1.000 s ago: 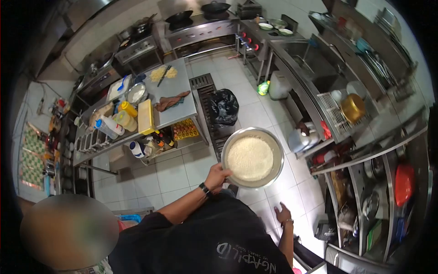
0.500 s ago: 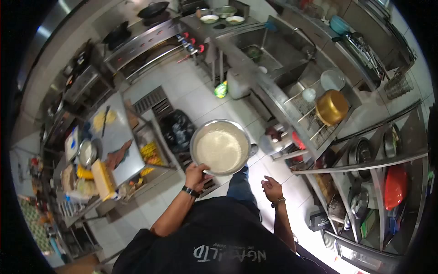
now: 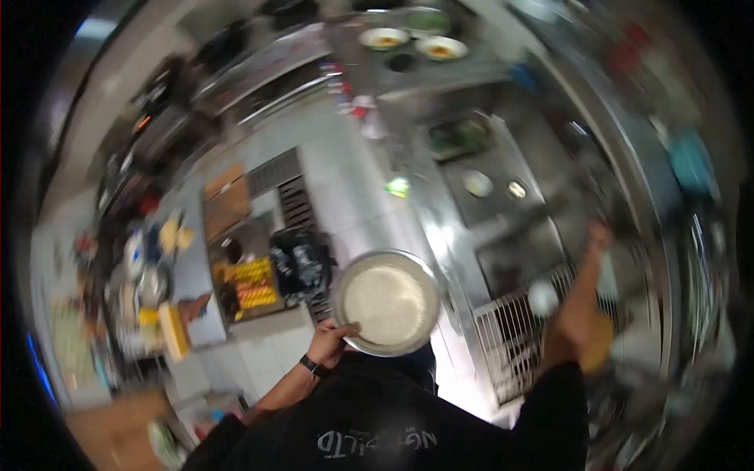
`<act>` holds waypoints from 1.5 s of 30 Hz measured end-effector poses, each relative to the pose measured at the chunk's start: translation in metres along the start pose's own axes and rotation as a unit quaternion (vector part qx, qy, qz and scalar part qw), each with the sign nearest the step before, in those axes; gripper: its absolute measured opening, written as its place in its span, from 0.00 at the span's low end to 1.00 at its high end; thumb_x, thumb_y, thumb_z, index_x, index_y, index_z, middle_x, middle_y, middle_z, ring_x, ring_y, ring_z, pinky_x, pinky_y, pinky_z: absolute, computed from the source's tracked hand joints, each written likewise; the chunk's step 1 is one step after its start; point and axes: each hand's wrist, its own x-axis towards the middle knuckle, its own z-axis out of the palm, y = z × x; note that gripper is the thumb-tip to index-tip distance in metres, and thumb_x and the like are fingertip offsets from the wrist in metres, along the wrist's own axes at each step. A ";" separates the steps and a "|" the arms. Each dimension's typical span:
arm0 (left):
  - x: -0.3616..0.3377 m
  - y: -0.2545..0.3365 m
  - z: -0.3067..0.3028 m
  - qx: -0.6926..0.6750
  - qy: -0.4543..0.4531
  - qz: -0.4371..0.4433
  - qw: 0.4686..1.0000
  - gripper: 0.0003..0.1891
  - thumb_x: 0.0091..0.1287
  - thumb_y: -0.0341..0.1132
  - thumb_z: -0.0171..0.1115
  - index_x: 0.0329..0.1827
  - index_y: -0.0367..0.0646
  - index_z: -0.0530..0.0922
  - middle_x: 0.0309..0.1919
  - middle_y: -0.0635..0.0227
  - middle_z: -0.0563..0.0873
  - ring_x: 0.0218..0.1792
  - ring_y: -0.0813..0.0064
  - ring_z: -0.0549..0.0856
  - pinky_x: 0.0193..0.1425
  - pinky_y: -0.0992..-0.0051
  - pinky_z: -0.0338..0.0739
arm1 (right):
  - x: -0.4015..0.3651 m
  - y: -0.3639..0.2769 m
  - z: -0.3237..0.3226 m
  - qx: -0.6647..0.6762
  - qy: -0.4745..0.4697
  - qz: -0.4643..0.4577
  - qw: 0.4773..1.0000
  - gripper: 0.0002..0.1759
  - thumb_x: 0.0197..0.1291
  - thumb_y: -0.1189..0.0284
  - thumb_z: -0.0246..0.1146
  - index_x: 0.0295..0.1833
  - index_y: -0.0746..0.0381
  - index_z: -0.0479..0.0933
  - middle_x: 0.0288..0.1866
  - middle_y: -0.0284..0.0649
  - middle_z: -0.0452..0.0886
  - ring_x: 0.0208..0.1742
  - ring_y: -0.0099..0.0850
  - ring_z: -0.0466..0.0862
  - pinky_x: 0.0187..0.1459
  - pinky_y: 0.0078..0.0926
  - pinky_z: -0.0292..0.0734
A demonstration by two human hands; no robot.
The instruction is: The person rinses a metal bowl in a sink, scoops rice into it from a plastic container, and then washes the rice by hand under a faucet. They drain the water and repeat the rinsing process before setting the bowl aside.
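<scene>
My left hand (image 3: 333, 345), with a dark band at the wrist, grips the near left rim of a round metal bowl (image 3: 433, 292). Pale, off-white contents (image 3: 390, 302) fill part of the bowl; their kind is hard to make out. The bowl is held in front of my body, beside the metal sink counter (image 3: 440, 235). My right arm stretches over the counter, above the wire rack (image 3: 503, 330). Motion smears my right hand (image 3: 599, 235), which is near the back edge of the sink, so its fingers and anything in them cannot be made out.
A white bowl (image 3: 543, 299) and a gold pot (image 3: 599, 342) are at the rack. The sink basin (image 3: 491, 208) holds a small white dish (image 3: 477, 184). A black plastic bag (image 3: 301, 267) stands on the floor at left, by a worktable (image 3: 206, 326). Two filled bowls (image 3: 384, 38) sit at the back.
My view has shifted toward the sink, with me closer to it. My right hand has gone from beside my body out over the counter. My left hand keeps hold of the metal bowl.
</scene>
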 end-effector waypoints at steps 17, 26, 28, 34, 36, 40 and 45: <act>0.099 0.066 0.122 0.117 -0.249 0.030 0.961 0.09 0.60 0.28 0.64 0.42 0.35 0.80 0.33 0.62 0.85 0.29 0.75 0.85 0.25 0.79 0.83 | 0.048 -0.135 -0.090 -0.312 0.054 -0.024 0.948 0.21 0.66 0.59 0.48 0.51 0.62 0.77 0.48 0.43 0.81 0.45 0.37 0.82 0.41 0.35 0.76; 0.233 0.056 0.301 0.195 -0.365 0.001 0.910 0.10 0.55 0.21 0.59 0.40 0.37 0.79 0.31 0.63 0.84 0.25 0.72 0.84 0.23 0.72 0.84 | 0.023 -0.281 -0.165 0.017 -0.060 0.117 0.991 0.21 0.65 0.51 0.51 0.47 0.55 0.79 0.47 0.49 0.81 0.48 0.52 0.79 0.58 0.46 0.67; 0.252 0.050 0.312 0.193 -0.392 -0.011 0.900 0.05 0.56 0.22 0.58 0.35 0.38 0.78 0.31 0.64 0.84 0.27 0.71 0.85 0.24 0.71 0.84 | -0.018 -0.266 -0.176 -0.011 0.040 0.063 0.997 0.17 0.64 0.56 0.54 0.44 0.57 0.78 0.49 0.49 0.80 0.46 0.51 0.79 0.56 0.44 0.69; 0.262 0.062 0.317 0.211 -0.434 -0.049 0.875 0.09 0.57 0.22 0.57 0.41 0.37 0.75 0.36 0.58 0.83 0.32 0.66 0.85 0.29 0.65 0.86 | -0.116 -0.280 -0.168 0.353 0.197 0.214 0.889 0.10 0.60 0.69 0.61 0.44 0.61 0.77 0.52 0.44 0.80 0.45 0.42 0.81 0.49 0.32 0.75; 0.254 0.067 0.318 0.229 -0.447 -0.056 0.863 0.10 0.58 0.24 0.59 0.43 0.35 0.74 0.34 0.60 0.82 0.31 0.66 0.86 0.30 0.67 0.86 | -0.139 -0.265 -0.145 0.266 0.008 0.246 0.932 0.18 0.58 0.65 0.63 0.52 0.59 0.76 0.49 0.46 0.81 0.49 0.38 0.81 0.49 0.29 0.76; 0.243 0.069 0.316 0.249 -0.487 -0.077 0.834 0.17 0.63 0.28 0.59 0.53 0.35 0.69 0.45 0.57 0.79 0.38 0.64 0.85 0.35 0.64 0.88 | -0.138 -0.271 -0.079 0.063 -0.053 0.290 0.954 0.28 0.56 0.55 0.62 0.59 0.58 0.72 0.57 0.50 0.75 0.58 0.41 0.76 0.58 0.35 0.71; 0.254 0.063 0.317 0.263 -0.514 -0.078 0.812 0.11 0.65 0.29 0.59 0.49 0.39 0.71 0.37 0.67 0.79 0.40 0.69 0.83 0.38 0.60 0.87 | -0.097 -0.287 -0.047 -0.009 -0.239 0.339 0.910 0.47 0.52 0.38 0.55 0.72 0.55 0.55 0.71 0.49 0.59 0.71 0.46 0.60 0.69 0.46 0.55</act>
